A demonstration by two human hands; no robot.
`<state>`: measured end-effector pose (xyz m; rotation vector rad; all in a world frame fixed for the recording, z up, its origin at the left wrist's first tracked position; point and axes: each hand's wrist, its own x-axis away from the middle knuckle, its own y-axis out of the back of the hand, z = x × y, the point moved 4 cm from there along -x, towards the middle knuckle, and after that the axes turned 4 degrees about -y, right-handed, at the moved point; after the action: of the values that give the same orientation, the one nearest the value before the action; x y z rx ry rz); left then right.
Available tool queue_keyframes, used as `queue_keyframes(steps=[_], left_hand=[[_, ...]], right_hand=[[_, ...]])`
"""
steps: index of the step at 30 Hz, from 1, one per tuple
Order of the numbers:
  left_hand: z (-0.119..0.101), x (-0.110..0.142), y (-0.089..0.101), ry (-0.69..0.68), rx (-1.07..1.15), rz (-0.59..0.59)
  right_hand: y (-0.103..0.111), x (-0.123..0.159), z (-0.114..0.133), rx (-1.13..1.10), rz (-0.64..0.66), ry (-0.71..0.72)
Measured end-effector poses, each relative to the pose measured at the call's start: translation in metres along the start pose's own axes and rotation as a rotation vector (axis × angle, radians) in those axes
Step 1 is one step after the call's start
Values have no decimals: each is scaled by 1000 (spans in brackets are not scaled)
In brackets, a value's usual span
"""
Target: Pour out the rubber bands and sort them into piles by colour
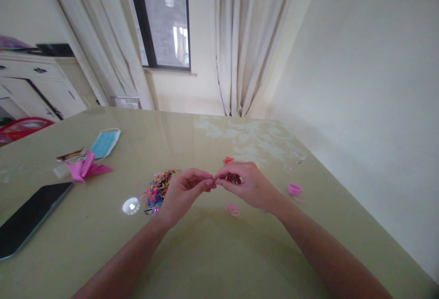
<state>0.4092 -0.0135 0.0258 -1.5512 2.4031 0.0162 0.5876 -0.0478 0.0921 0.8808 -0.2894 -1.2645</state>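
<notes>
Over the middle of the table, my left hand and my right hand meet at the fingertips. Both are closed in a pinch, and the small thing between them is too tiny to name. Partly behind my left hand lies a pile of many-coloured small rubber bands. A few pink bands lie on the table just below my right hand. Beyond it sits a little heap of red-orange bands. To its right is a pink band coil with a loose end.
On the left of the table lie a black phone, a pink folded piece and a blue face mask. A shiny round white object sits beside the pile. A white wall borders the right edge.
</notes>
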Motion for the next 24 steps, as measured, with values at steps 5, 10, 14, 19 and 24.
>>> queue_keyframes(steps=[5, 10, 14, 19, 24], left_hand=[[-1, -3, 6, -35, -129, 10], [-2, -9, 21, -128, -761, 69], [5, -9, 31, -111, -1381, 162], [14, -7, 45, 70, -1694, 151], [20, -10, 51, 96, -1743, 204]], right_hand=[[7, 2, 1, -114, 5, -35], [15, 6, 5, -234, 17, -78], [24, 10, 9, -276, 8, -79], [44, 10, 5, -215, -5, -107], [66, 6, -34, 186, 23, -238]])
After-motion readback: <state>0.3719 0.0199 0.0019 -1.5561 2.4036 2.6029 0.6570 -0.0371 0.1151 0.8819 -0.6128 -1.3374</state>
